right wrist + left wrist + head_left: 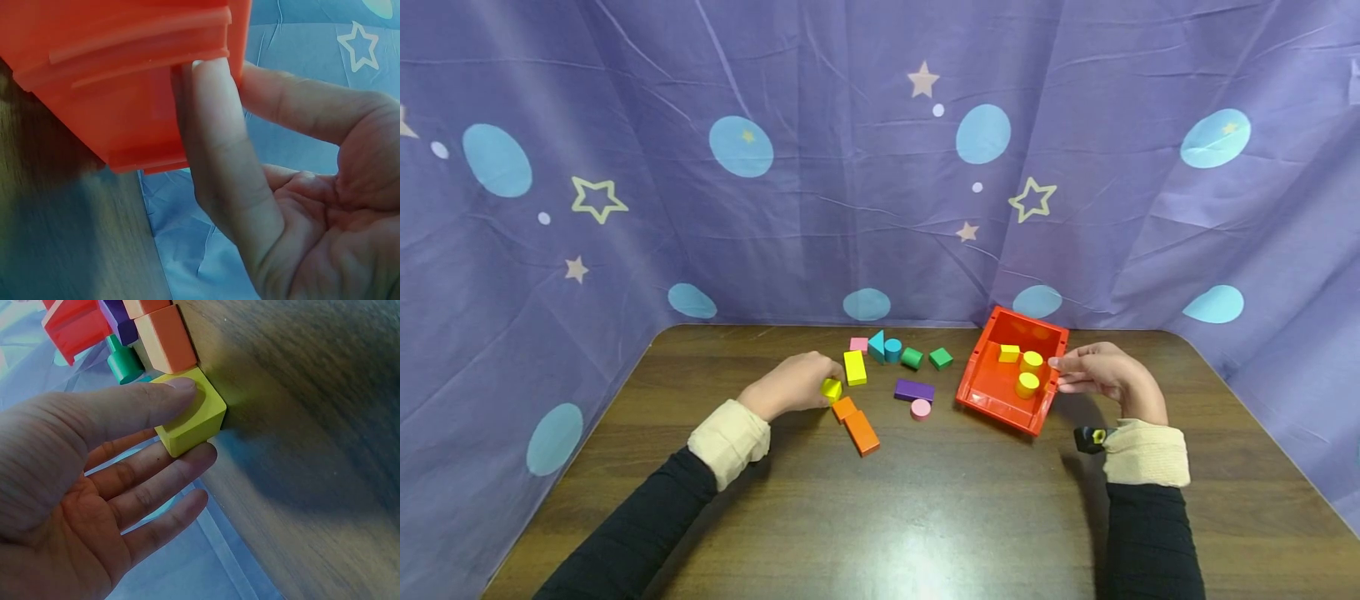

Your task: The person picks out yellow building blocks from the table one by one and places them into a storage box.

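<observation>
Between thumb and fingers my left hand [797, 383] pinches a yellow block [194, 419], beside a small orange block [844, 408]. In the left wrist view the thumb lies across the top of that yellow block, with fingertips at its far side. At the right, my right hand [1112, 375] grips the right wall of a red plastic bin [988, 390]; in the right wrist view its thumb and fingers pinch the bin's rim. Inside the bin lie a yellow rectangular block [1009, 353] and two yellow cylinders [1027, 385].
Around the table's middle lie a longer orange block [862, 433], a yellow block [855, 367], a purple block [914, 391], a pink disc [921, 409], green pieces [941, 358], blue pieces [892, 351] and a pink block [859, 344]. A purple curtain [820, 208] hangs behind.
</observation>
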Motion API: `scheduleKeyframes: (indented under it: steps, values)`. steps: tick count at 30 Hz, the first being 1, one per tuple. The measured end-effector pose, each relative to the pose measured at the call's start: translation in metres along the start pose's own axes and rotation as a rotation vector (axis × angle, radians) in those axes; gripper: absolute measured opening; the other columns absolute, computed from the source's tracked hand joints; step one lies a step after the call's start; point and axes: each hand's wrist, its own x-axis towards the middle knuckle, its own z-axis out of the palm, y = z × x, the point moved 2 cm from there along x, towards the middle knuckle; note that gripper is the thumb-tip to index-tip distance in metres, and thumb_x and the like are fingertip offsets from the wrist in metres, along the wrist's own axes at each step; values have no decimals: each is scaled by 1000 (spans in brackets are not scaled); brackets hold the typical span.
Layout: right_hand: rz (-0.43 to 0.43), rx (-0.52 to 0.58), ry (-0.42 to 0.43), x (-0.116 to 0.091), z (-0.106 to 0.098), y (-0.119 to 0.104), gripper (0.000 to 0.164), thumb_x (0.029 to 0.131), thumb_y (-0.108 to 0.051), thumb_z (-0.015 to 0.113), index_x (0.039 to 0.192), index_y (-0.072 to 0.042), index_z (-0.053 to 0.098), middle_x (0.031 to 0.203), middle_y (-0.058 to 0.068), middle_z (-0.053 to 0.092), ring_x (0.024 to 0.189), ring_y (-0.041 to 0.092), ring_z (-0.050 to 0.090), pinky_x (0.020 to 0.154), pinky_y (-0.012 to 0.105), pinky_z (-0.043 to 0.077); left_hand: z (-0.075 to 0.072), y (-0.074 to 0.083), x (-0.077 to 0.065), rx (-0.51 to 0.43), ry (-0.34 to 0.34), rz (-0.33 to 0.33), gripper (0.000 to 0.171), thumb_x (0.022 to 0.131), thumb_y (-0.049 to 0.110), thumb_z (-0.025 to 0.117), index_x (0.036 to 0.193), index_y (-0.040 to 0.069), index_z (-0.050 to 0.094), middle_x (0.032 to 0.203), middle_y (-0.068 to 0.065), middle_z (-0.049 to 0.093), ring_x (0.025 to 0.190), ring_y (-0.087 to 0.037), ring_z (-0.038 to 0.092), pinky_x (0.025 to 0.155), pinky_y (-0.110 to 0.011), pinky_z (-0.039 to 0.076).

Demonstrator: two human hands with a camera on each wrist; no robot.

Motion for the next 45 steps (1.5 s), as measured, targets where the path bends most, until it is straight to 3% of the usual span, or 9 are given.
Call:
scheduleKeyframes:
  steps: [5,13,21,27,32,37,45]
  values:
    - [-7,-2,-12,2,0,0,30,102,-16,62,116,9,52,80,-4,70,74,5,70,81,28,61,0,0,0,2,-9,-4,24,77,1,83,99,7,76,87,-2,72,75,-16,57,73,-34,53]
    - [-21,33,-36,3,0,-1,16,103,-11,58,106,4,56,81,-4,70,74,5,70,78,25,61,-3,-2,0,15,-2,-3,25,77,4,85,99,9,76,88,0,72,79,-16,59,76,-35,53]
    - [-18,47,-40,3,0,0,14,103,-11,58,104,3,58,81,-3,69,74,6,70,77,25,61,-14,-3,0,-12,23,-27,27,78,6,86,102,10,75,86,1,68,78,-15,56,75,-35,50]
    - [-24,47,-42,3,-1,1,12,103,-9,57,105,3,58,83,-4,70,74,6,69,78,26,61,-34,3,-1,-29,70,-11,29,81,9,85,108,7,75,89,1,69,76,-15,54,73,-34,48]
    - [-29,31,-37,1,0,1,15,102,-11,59,107,4,58,81,-4,70,74,6,69,80,27,61,-56,12,-5,-40,123,13,31,84,11,82,113,6,74,105,-4,75,88,-20,64,81,-38,53]
    - [-29,20,-31,0,0,0,17,102,-13,61,106,3,57,80,-4,69,74,6,69,81,28,61,-77,19,-6,-53,131,-13,36,85,11,82,119,4,73,112,-8,75,94,-24,68,85,-41,55]
    - [-42,49,-47,1,-3,3,21,102,-9,57,115,8,55,83,-4,69,75,6,69,78,26,61,-99,32,0,-62,157,-6,32,85,13,83,116,6,74,101,-5,73,82,-19,61,76,-36,52]
